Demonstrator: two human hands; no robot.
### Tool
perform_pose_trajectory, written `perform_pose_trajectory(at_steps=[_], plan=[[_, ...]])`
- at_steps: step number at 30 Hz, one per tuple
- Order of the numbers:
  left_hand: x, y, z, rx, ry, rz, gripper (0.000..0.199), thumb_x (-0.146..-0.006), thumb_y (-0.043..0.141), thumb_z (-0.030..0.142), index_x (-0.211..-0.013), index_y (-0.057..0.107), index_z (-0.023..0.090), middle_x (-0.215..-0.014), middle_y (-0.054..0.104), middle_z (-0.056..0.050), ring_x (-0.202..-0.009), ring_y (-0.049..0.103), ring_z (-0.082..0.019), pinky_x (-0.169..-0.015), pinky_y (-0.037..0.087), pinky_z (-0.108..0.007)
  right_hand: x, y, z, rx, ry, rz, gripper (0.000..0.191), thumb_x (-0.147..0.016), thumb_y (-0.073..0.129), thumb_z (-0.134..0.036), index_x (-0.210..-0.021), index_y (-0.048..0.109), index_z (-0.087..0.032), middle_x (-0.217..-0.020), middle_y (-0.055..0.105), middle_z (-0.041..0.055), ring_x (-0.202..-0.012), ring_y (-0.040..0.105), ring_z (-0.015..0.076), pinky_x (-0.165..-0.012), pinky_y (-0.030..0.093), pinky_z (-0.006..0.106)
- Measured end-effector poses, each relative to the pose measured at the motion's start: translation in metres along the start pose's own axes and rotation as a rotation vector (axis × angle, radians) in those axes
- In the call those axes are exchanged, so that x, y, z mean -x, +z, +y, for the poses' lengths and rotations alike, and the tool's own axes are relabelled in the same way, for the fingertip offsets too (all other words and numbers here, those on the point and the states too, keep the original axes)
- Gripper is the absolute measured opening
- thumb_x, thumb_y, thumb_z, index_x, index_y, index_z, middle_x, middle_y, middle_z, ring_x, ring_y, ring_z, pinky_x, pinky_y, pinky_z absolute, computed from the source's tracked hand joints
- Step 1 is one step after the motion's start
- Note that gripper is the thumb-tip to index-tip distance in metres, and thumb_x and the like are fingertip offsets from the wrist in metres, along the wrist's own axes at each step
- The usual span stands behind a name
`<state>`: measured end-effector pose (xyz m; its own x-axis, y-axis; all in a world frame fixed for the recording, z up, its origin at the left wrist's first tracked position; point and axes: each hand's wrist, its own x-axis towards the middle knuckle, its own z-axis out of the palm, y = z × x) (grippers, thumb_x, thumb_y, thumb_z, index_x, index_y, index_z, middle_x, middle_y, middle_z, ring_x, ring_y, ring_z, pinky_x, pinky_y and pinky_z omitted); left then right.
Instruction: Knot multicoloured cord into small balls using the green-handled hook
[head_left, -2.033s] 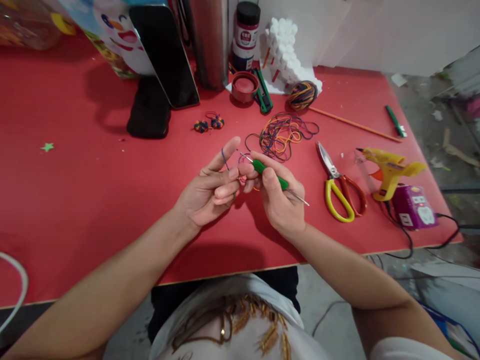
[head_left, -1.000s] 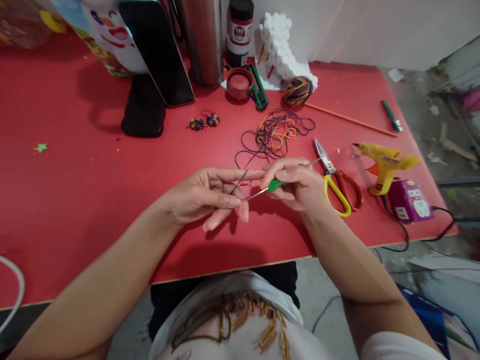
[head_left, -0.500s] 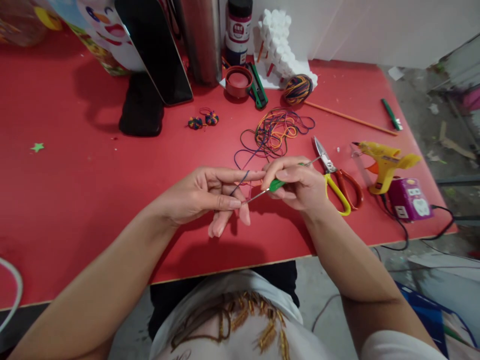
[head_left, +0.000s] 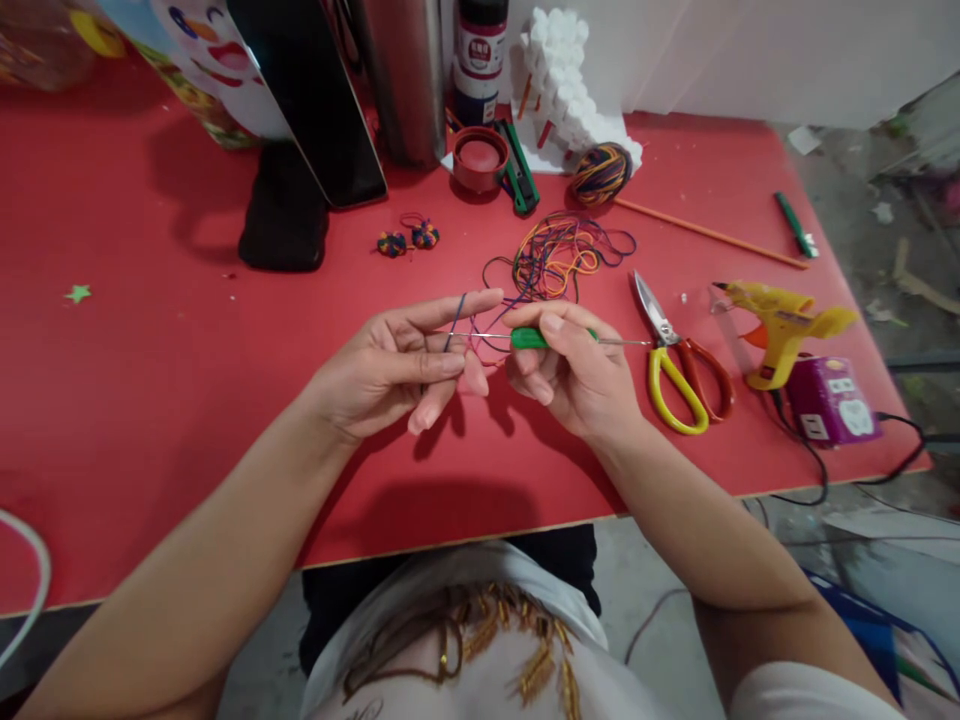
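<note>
Above the red counter (head_left: 187, 400), near its front edge, two bare hands work close to each other. The left hand (head_left: 397, 360) stretches its index finger to the right, and a strand of dark blue yarn (head_left: 456, 320) passes over this finger and goes down toward the thumb. The thumb and the finger beside it are pressed together on the yarn; the exact spot of the pinch is too small to see. The other fingers stay loosely spread below.

The right hand (head_left: 577, 375) holds a hook (head_left: 529, 338) by its green handle, between thumb and index finger. The hook lies almost level, and its thin metal tip reaches the blue strand at the left hand. Its other metal end points to the scissors (head_left: 664, 335). Some pink threads hang between the hands.

Behind the hands lies a loose tangle of many-coloured yarn (head_left: 555, 255), and farther back is a yarn ball (head_left: 602, 173). To the left of the tangle rest two small knotted pieces (head_left: 425, 235). At the right side, a yellow glue gun (head_left: 780, 325) is beside a purple box (head_left: 832, 400).
</note>
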<state>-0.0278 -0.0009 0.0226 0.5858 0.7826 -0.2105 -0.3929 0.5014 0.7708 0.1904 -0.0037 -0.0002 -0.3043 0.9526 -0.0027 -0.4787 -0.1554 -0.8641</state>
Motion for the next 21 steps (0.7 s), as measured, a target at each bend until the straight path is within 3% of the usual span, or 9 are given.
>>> perform_pose_trajectory(at_steps=[3,7,13,17,21], plan=[[-0.001,-0.002,-0.001,-0.006,0.008,0.032,0.068,-0.085,0.087,0.010,-0.151,0.070,0.016,-0.083,0.084,-0.010,-0.037,0.062,-0.009,-0.037,0.043,-0.012,0.000,0.001,0.001,-0.025,0.020,0.009,0.023,-0.098,0.074,-0.042,-0.103,0.079,-0.020,-0.072,0.071,-0.0027,-0.045,0.051,0.0066,-0.047,0.045,0.023],[-0.004,-0.002,-0.003,-0.002,0.035,0.085,0.052,-0.083,0.087,0.010,-0.135,0.081,0.019,-0.081,0.084,-0.008,-0.036,0.059,-0.006,-0.037,0.041,-0.011,0.000,0.002,0.004,-0.099,0.049,0.004,0.022,-0.098,0.074,-0.041,-0.105,0.079,-0.020,-0.073,0.069,-0.0036,-0.047,0.051,0.0062,-0.050,0.047,0.023],[-0.005,-0.003,-0.002,0.038,0.046,0.074,0.047,-0.085,0.084,0.006,-0.129,0.084,0.021,-0.082,0.084,-0.009,-0.039,0.062,-0.007,-0.041,0.045,-0.010,-0.003,0.004,0.007,-0.256,0.126,0.028,0.020,-0.095,0.073,-0.035,-0.105,0.079,-0.019,-0.073,0.068,-0.0041,-0.048,0.047,0.0041,-0.053,0.046,0.021],[-0.004,-0.001,-0.001,0.033,-0.032,0.017,0.045,-0.087,0.081,0.006,-0.131,0.082,0.016,-0.085,0.085,-0.013,-0.040,0.065,-0.009,-0.041,0.048,-0.012,-0.008,-0.004,0.001,-0.238,0.201,0.013,0.020,-0.092,0.070,-0.035,-0.094,0.079,-0.017,-0.060,0.060,-0.0058,-0.040,0.034,0.0037,-0.044,0.034,0.020],[-0.001,0.003,-0.002,0.001,-0.172,-0.085,0.045,-0.089,0.081,0.009,-0.134,0.081,0.015,-0.089,0.085,-0.017,-0.043,0.070,-0.014,-0.042,0.051,-0.016,-0.007,-0.015,-0.013,-0.073,0.145,-0.087,0.027,-0.095,0.068,-0.034,-0.081,0.080,-0.013,-0.049,0.055,-0.0045,-0.035,0.030,0.0036,-0.039,0.023,0.021]])
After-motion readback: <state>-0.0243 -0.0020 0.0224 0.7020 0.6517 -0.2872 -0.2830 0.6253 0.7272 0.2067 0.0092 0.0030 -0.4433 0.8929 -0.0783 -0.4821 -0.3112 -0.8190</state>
